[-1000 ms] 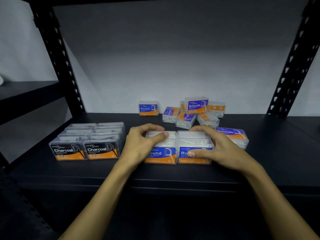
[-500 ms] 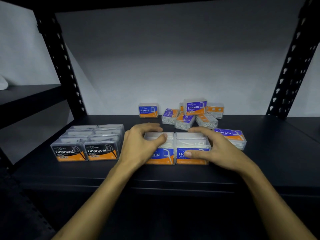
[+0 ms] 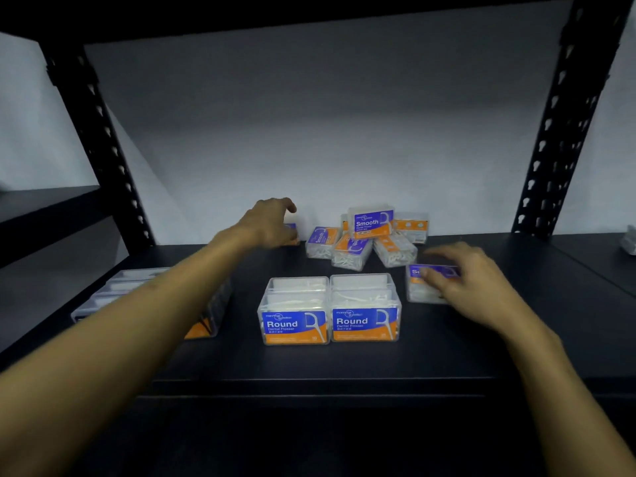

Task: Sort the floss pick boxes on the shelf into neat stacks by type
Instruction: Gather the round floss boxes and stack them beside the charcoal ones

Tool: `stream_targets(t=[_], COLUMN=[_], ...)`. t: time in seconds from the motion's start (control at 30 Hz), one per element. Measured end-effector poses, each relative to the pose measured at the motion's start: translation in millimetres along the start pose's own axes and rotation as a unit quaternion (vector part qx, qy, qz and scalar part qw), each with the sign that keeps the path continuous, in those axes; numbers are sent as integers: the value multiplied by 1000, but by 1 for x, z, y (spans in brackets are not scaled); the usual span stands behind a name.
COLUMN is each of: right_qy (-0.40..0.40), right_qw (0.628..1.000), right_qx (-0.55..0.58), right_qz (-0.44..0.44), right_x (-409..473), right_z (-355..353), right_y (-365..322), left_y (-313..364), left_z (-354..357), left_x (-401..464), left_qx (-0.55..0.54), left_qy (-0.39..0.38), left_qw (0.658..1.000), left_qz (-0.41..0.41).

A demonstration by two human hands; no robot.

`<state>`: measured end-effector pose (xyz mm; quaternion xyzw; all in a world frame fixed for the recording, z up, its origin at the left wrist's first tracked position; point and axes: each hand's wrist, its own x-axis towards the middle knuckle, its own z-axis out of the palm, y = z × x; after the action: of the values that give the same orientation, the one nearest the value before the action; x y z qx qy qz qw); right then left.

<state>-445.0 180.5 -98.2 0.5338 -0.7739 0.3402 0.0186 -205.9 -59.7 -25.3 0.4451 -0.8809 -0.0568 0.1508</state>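
Two stacks of clear Round floss boxes point(image 3: 330, 321) stand side by side at the front middle of the black shelf point(image 3: 309, 366). My left hand point(image 3: 272, 225) reaches to the back, its fingers curved apart over a lone Round box point(image 3: 293, 228) that it mostly hides. My right hand point(image 3: 461, 280) hovers spread over a flat Smooth box point(image 3: 418, 287), its fingertips touching the label. A loose pile of Smooth boxes point(image 3: 368, 235) lies at the back middle. Stacked Charcoal boxes point(image 3: 203, 321) sit at the left, partly hidden by my left forearm.
Black perforated uprights stand at the back left point(image 3: 99, 139) and back right point(image 3: 564, 118). A white wall closes the back. Another dark shelf point(image 3: 44, 208) runs off to the left. A small pale object point(image 3: 629, 239) lies at the far right edge.
Both hands have left the two Round stacks. The left hand moved back to the lone Round box. The right hand moved right onto the flat Smooth box.
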Motion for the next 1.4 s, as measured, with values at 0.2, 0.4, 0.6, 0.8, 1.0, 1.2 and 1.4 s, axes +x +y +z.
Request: stream_targets(t=[0.2,0.4,0.6,0.8,1.0,1.2,1.4], right_qy=[-20,-37,-43,-70,6,-3,-57], right_qw=[998,996,999,995,995,993,976], right_qx=[46,64,-6,-12,-74,-69,-126], right_qz=[47,49,29,-64,-74,91,169], right_x=[9,15,47,112,125,121,111], right_z=[3,3,-9,31,42,2,-1], right_y=[16,23,11,-34,-26,14,20], left_y=[-17,-24,-28,-35,-43,-44,-37], left_z=[19,25,13,16,23,22,21], left_x=[46,59,60,63,68,65,60], left_qx=[130,166,111,52,12,6,-1], left_qy=[-83,-20,-8,-10,17,22,9], left_qw=[988,986,993,998,999,998,998], left_qz=[-12,25,37,25,28,54,67])
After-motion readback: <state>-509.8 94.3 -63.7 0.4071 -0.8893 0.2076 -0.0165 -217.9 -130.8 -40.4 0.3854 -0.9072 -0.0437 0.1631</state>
